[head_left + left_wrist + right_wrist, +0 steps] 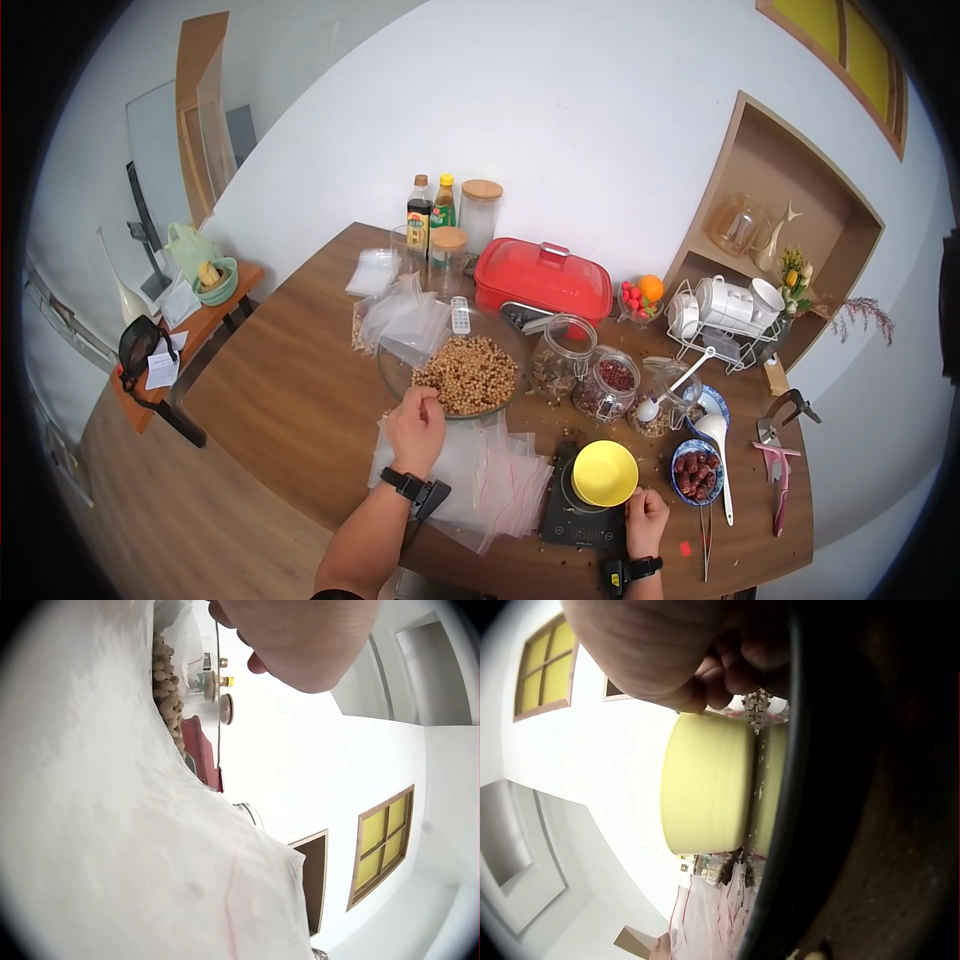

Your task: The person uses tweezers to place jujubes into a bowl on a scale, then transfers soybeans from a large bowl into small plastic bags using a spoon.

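Observation:
My left hand (415, 430) is at the near rim of a large glass bowl (388, 381) of round tan beans (467, 373). Its fingers are curled, and I cannot tell whether they hold anything. Clear zip bags (480, 478) with red seal lines lie flat below that hand; one bag (112, 795) fills much of the left wrist view. A yellow bowl (605, 473) stands on a black kitchen scale (580, 530). Beside the scale's right edge rests my right hand (646, 522), its fingers loosely curled around nothing, close to the bowl's side (709, 784).
Glass jars (563, 358) of dried goods stand behind the scale. A blue-patterned bowl of red dates (697, 473), a white ladle (715, 440) and tweezers (707, 545) lie to the right. A red electric cooker (545, 280) and sauce bottles (418, 212) are at the back.

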A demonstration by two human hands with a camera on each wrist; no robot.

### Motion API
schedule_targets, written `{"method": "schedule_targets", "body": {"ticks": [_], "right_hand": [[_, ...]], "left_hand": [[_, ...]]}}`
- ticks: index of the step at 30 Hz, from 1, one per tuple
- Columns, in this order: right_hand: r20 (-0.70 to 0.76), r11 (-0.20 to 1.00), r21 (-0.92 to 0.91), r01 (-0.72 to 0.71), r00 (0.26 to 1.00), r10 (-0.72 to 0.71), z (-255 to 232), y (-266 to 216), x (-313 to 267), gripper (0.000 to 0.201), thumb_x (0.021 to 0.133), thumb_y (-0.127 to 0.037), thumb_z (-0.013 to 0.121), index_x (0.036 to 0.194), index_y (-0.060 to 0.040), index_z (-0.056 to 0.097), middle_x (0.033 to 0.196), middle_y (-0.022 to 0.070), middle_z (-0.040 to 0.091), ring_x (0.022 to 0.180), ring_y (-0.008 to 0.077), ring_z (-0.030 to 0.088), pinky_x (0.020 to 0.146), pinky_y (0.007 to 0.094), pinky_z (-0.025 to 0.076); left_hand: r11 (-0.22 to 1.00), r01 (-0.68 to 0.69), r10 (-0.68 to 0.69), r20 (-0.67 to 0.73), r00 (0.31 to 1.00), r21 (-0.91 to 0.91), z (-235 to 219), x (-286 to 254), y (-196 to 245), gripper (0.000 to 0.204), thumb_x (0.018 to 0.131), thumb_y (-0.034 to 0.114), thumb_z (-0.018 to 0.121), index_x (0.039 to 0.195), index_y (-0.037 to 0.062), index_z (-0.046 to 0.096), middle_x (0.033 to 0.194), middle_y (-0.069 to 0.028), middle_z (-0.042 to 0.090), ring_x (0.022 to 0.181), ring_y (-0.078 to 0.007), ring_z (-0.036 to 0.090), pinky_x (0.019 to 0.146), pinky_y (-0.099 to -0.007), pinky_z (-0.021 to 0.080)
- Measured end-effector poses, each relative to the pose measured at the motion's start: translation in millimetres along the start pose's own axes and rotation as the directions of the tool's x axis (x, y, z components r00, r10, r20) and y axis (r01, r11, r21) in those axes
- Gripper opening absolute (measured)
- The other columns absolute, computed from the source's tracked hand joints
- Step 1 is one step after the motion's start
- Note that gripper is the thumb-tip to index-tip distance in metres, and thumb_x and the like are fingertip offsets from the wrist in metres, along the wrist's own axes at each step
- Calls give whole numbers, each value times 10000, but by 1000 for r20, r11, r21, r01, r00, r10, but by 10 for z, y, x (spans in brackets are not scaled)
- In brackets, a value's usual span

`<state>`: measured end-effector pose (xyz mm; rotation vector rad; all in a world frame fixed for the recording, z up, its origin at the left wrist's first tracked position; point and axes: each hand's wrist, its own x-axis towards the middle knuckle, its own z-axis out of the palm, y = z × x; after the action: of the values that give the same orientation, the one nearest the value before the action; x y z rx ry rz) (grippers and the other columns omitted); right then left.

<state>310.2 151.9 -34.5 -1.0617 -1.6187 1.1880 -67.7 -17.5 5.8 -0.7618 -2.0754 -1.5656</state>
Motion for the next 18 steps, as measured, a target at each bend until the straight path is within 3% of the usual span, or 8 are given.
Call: {"method": "schedule_targets", "body": {"ticks": [18], "right_hand": [[6,996,-57,66,998,-65,-15,48,11,421,1127,-202,637,740,-59,548,679,-44,547,624,42,453,564,254,352]], "left_hand": [[1000,-5,5,9,1000,9,-12,12,44,68,946,65,687,978,114,722,701,-112,707,621,-323,711,577,-433,527]]}}
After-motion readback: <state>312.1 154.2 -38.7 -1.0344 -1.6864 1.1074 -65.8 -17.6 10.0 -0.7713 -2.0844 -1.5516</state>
